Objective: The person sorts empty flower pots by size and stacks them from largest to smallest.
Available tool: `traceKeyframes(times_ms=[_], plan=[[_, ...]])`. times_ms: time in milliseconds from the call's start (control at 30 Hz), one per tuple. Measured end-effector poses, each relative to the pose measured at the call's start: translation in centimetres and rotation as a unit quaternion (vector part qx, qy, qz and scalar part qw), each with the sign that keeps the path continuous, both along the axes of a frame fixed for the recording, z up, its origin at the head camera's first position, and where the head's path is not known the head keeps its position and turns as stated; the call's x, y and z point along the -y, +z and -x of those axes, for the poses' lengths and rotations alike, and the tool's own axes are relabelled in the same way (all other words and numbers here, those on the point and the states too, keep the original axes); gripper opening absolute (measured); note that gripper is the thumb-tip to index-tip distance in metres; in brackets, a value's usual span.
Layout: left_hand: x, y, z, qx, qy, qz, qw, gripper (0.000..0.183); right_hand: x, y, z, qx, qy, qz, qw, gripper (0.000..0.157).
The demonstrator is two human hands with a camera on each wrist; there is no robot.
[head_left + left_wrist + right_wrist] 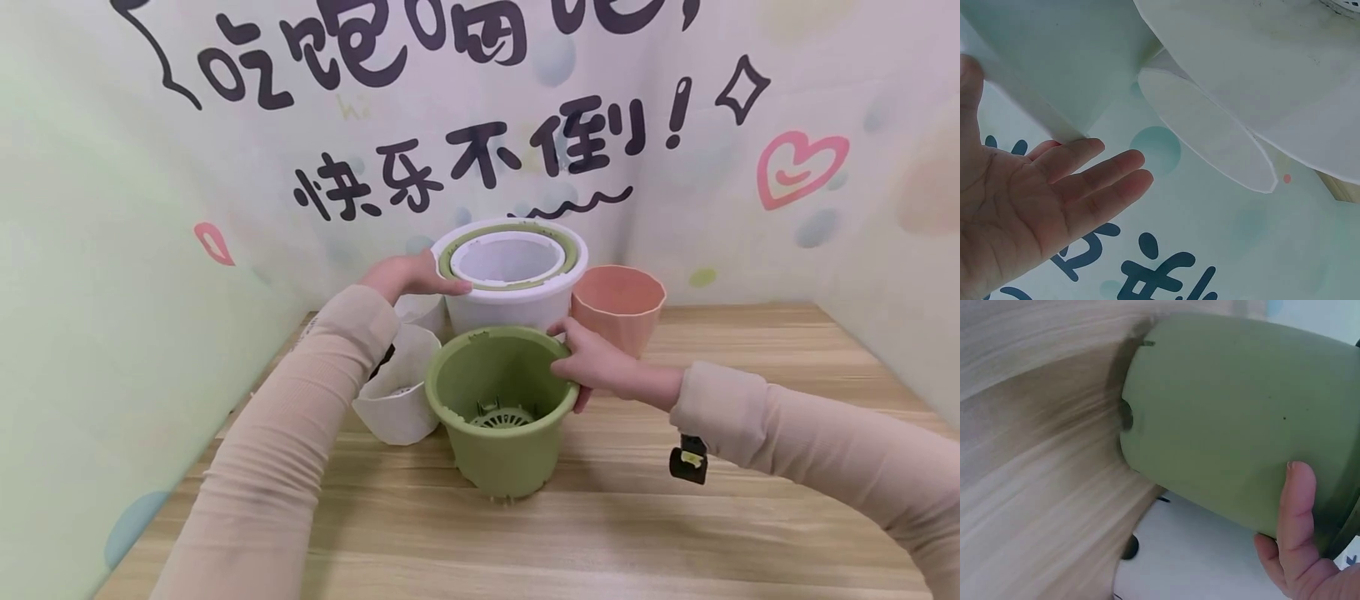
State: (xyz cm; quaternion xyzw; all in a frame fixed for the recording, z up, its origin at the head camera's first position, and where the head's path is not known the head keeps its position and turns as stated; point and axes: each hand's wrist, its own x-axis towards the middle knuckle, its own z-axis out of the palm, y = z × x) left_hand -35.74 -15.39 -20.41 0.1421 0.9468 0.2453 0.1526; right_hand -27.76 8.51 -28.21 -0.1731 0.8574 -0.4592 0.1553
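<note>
A green flowerpot (504, 458) with a slotted bottom is at the middle front, close over the wooden table. My right hand (600, 360) grips its right rim, thumb inside and fingers along the outer wall; one finger (1297, 506) lies against that wall in the right wrist view. Behind it stands a large white flowerpot (495, 310) with a green pot (577, 250) and a smaller white pot (510, 257) nested inside. At that stack's left rim is my left hand (412, 277). Its fingers (1104, 187) are spread and nearly straight, fingertips right at the white rim.
Left of the green pot stands a white angular pot (397, 417), with another white pot (422, 312) behind it. A pink pot (618, 308) with a wavy rim stands right of the stack. The wooden table (637, 533) meets a printed cloth backdrop (690, 242) at the back.
</note>
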Motion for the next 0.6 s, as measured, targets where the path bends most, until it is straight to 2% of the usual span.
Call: traceKeyframes(times_ms=[300, 500, 533, 600], plan=[[0.0, -0.1, -0.1, 0.001, -0.001, -0.015, 0.9999, 0.072, -1.8, 2.9, -0.4, -0.007, 0.022, -0.010, 1.000, 0.047], [0.1, -0.2, -0.2, 0.004, -0.002, -0.028, 0.9996, 0.071, -2.8, 5.9, -0.8, 0.008, 0.026, -0.023, 0.999, 0.048], [0.1, -0.3, -0.1, 0.000, -0.004, -0.029, 0.9996, 0.072, -2.9, 6.6, -0.8, 0.009, 0.027, -0.025, 0.999, 0.048], [0.4, -1.0, 1.1, -0.017, -0.020, -0.033, 0.9991, 0.076, -3.2, 8.1, -0.9, 0.010, 0.025, -0.026, 0.999, 0.047]])
